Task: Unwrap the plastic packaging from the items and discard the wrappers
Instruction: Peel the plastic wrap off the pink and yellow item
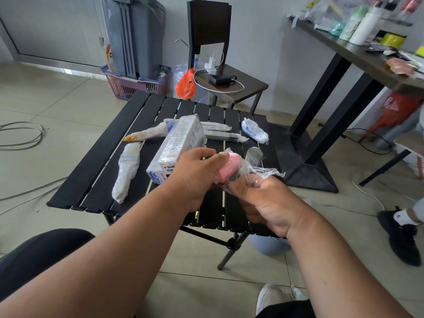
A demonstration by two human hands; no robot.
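My left hand (pixel 195 177) grips a pink item (pixel 228 168) above the black slatted table (pixel 96 171). My right hand (pixel 263 200) pinches the clear plastic wrap (pixel 259 171) that hangs loose off the pink item's right side. Several wrapped items lie on the table: a white box in film (pixel 181 143), a long wrapped bundle (pixel 127 171) at the left, a wrapped piece with a yellow tip (pixel 149 134), two thin wrapped sticks (pixel 220 131), and a wrapped white and blue item (pixel 254 130) at the far right. A small grey wrapped piece (pixel 253 154) lies just behind the pink item.
A dark chair (pixel 250 83) with a charger and white cable stands behind the table, an orange bag (pixel 185 84) hanging beside it. A grey bin (pixel 135 35) and purple basket (pixel 133 86) are at the back left. A cluttered desk (pixel 358 53) is at right. Another person's shoe (pixel 399 235) rests on the floor.
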